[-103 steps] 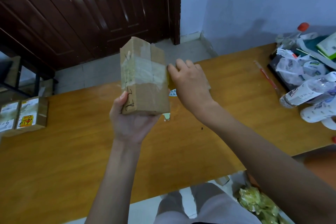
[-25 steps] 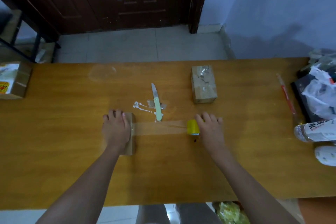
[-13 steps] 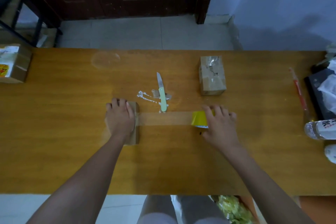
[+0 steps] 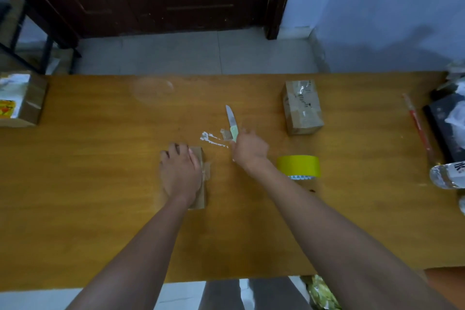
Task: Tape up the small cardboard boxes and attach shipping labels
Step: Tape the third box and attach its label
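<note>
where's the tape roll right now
In the head view the yellow tape roll stands on the table right of centre, just beyond the right forearm, with the taped box farther back behind it.

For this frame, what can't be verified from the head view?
- Small box: top hidden under the left hand.
- Right hand: motion-blurred at the knife; grip unclear.
- Labelled box: cut by left edge.
- Bottle: cut by right edge.
- Markings on the far box: too small.

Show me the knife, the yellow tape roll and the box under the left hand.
knife (image 4: 230, 114), head view, on the blade.
yellow tape roll (image 4: 298, 165), head view, on its outer side.
box (image 4: 201, 197), head view, on its right edge.
</note>
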The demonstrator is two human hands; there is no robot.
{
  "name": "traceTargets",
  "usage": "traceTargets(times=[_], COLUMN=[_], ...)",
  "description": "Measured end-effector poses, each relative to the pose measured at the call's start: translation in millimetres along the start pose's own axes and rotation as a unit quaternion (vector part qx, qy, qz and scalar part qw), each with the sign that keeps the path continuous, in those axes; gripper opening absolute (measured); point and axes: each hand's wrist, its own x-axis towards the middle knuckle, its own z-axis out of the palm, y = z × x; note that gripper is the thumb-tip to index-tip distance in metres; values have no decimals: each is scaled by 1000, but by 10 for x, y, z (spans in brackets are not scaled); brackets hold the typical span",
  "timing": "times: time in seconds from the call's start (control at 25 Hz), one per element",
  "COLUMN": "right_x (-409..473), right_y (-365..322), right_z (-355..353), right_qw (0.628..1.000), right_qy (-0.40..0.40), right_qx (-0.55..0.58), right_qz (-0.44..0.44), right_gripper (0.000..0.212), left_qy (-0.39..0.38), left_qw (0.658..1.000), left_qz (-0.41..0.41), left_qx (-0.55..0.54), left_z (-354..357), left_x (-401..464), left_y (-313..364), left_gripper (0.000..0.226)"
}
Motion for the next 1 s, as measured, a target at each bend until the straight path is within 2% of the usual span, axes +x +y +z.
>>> traceTargets(times=[0.16,0.36,0.44,0.56,0.64,0.72,0.88,1.0], right_x=[162,222,176,-15,-278,-655,-1283,-1448], right_y=[-110,-17,-17,-54,1,69,64,26], right_z=[245,100,-67,-330,-341,-120,531,792], right_qw=[998,997,996,973,958,954,961,964], right_qy=[42,14,71,205,233,210,110,90], right_qx=[-20,39,50,106,167,213,251,246], right_qz=[50,59,35,10,11,20,39,36], right_gripper=[28,29,27,24,20,19,31,32], left_qy=[-2,-3,-5,-3,-4,-3,-10,-34], left_qw=[1000,1000,1000,1000,1000,1000,1000,999], left_qz=[-9,-10,-11,-10,-8,-6,-2,11], left_qx=[-15,-17,-17,-18,-18,-20,-21,-17], left_z=[20,49,54,49,45,46,23,-11], left_x=[-3,-7,-9,-7,-9,-9,-5,26], left_y=[9,-7,-5,-2,0,6,-1,-27], left_gripper=[32,33,34,34,34,33,33,36])
